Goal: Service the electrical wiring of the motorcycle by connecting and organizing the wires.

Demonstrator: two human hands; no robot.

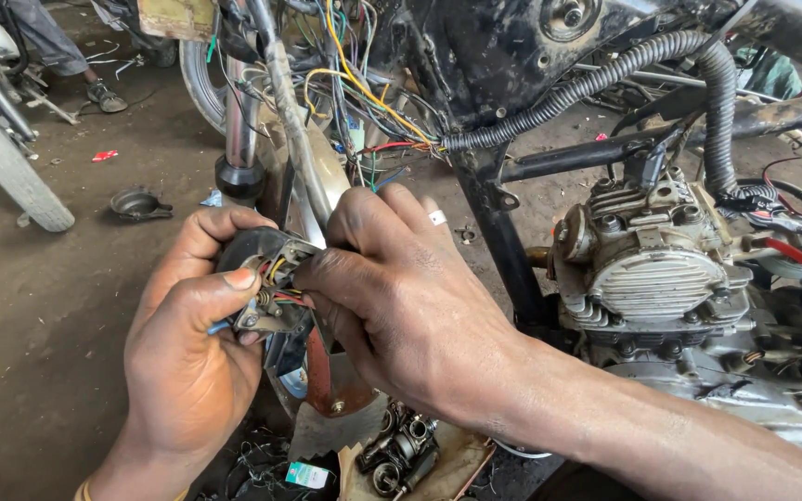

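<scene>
My left hand (187,343) grips a small black switch housing (266,283) with coloured wires and metal contacts showing inside it. My right hand (401,297) reaches across from the right, its fingertips pinching at the wires in the housing. Both hands work just in front of a stripped motorcycle's front fork (303,158). A tangled wire loom (364,93) of yellow, red, green and blue leads hangs above the hands.
The motorcycle's engine (661,269) and black frame (503,213) stand to the right, with a ribbed black conduit (596,83) curving over them. Loose carburettor-like parts (401,455) lie on cardboard below. A tyre (6,158) leans at left on dirt ground; another person's foot (104,95) is far back.
</scene>
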